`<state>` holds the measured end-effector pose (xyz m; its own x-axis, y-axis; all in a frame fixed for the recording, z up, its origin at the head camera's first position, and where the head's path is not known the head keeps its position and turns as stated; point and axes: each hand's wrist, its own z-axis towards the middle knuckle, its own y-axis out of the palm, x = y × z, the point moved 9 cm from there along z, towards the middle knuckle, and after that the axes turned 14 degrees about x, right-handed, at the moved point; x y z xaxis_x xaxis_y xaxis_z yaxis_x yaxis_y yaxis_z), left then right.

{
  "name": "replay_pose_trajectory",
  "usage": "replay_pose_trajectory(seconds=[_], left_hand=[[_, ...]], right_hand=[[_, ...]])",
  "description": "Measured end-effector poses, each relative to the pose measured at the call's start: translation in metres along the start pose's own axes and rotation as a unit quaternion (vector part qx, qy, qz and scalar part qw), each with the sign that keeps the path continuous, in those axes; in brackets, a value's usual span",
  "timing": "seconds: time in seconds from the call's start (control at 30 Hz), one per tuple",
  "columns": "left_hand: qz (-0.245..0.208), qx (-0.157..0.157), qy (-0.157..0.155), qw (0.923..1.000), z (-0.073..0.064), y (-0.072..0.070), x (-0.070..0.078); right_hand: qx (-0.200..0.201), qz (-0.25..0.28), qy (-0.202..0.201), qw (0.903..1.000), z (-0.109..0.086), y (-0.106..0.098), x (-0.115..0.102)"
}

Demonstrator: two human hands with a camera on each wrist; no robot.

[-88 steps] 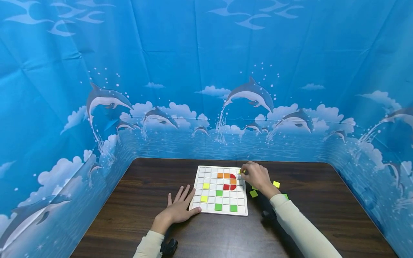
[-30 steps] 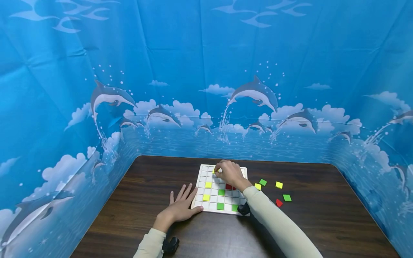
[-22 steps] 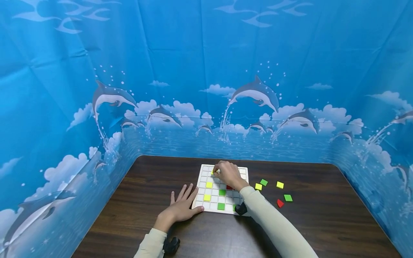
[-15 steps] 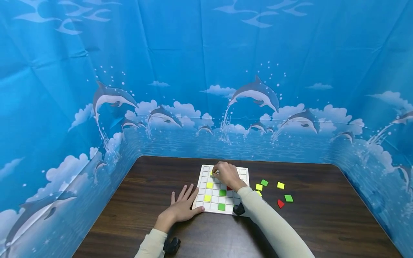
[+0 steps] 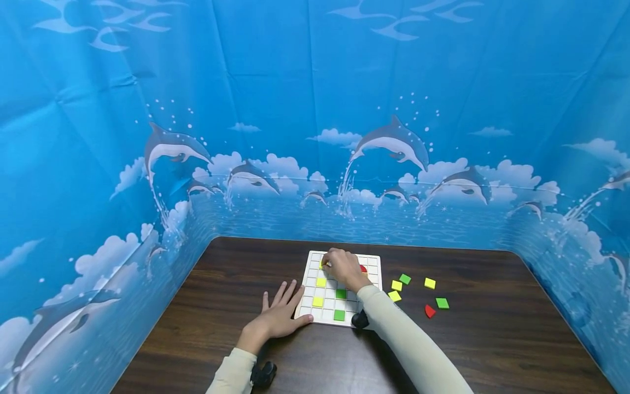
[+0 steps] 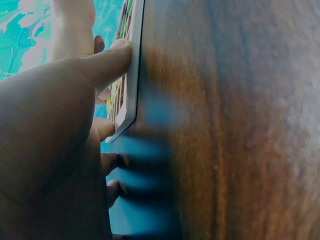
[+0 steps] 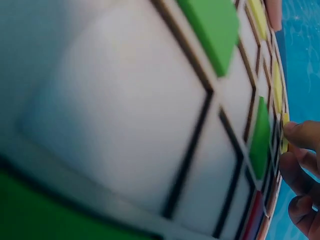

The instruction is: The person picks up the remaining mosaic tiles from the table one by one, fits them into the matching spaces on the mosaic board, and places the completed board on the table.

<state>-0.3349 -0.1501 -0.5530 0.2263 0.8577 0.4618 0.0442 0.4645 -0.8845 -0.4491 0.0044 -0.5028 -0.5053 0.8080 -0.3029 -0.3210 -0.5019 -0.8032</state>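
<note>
A white gridded board (image 5: 328, 302) lies on the dark table, with yellow tiles (image 5: 318, 302), green tiles (image 5: 341, 294) and a red rounded piece (image 5: 363, 268) in its cells. My right hand (image 5: 343, 267) pinches a yellow square tile (image 5: 322, 264) over the board's far left part; the right wrist view shows thumb and fingertips at that tile (image 7: 285, 146). The hand and sleeve cover much of the board's right half. Fingers spread, my left hand (image 5: 278, 317) rests at the near left corner. In the left wrist view its thumb (image 6: 117, 56) presses the board's edge.
Right of the board lie loose yellow tiles (image 5: 394, 296), green tiles (image 5: 442, 303) and a red quarter-round piece (image 5: 430, 311). A blue dolphin-print curtain (image 5: 315, 213) surrounds the table (image 5: 492, 339) on its far and lateral sides.
My right hand has moved from the board's far right corner leftward across it, then slightly further left and nearer, still pinching a yellow tile. The left hand stays at the corner.
</note>
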Motion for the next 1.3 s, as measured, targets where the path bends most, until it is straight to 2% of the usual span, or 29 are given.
replay_pose_trajectory(seconds=[0.17, 0.3, 0.53, 0.6, 0.83, 0.97, 1.03, 1.3], left_hand=[[-0.004, 0.007, 0.008, 0.9999, 0.0, 0.004, -0.004], [-0.003, 0.009, 0.007, 0.9999, 0.0, 0.004, -0.005], [-0.001, 0.006, 0.008, 0.9999, 0.0, 0.003, -0.002], [-0.005, 0.002, 0.003, 1.0, -0.002, -0.002, 0.002], [0.001, 0.006, 0.005, 1.0, 0.002, 0.005, -0.006], [-0.001, 0.0, -0.003, 1.0, 0.0, 0.002, -0.002], [-0.001, 0.003, 0.003, 1.0, 0.001, 0.005, -0.005], [0.004, 0.004, 0.003, 1.0, 0.0, 0.004, -0.003]], right_hand=[[0.005, -0.019, -0.003, 0.9998, -0.001, 0.003, -0.003], [0.013, -0.055, -0.022, 0.9982, -0.001, 0.004, -0.007], [-0.003, -0.105, -0.05, 0.9932, -0.001, 0.003, -0.013], [-0.01, -0.102, -0.049, 0.9936, -0.002, 0.003, -0.013], [-0.021, -0.072, -0.045, 0.9961, -0.004, -0.001, -0.012], [-0.03, -0.05, -0.041, 0.9975, -0.006, -0.003, -0.01], [-0.036, -0.039, -0.036, 0.9979, -0.006, -0.003, -0.009], [-0.088, -0.003, -0.018, 0.996, -0.009, -0.002, -0.003]])
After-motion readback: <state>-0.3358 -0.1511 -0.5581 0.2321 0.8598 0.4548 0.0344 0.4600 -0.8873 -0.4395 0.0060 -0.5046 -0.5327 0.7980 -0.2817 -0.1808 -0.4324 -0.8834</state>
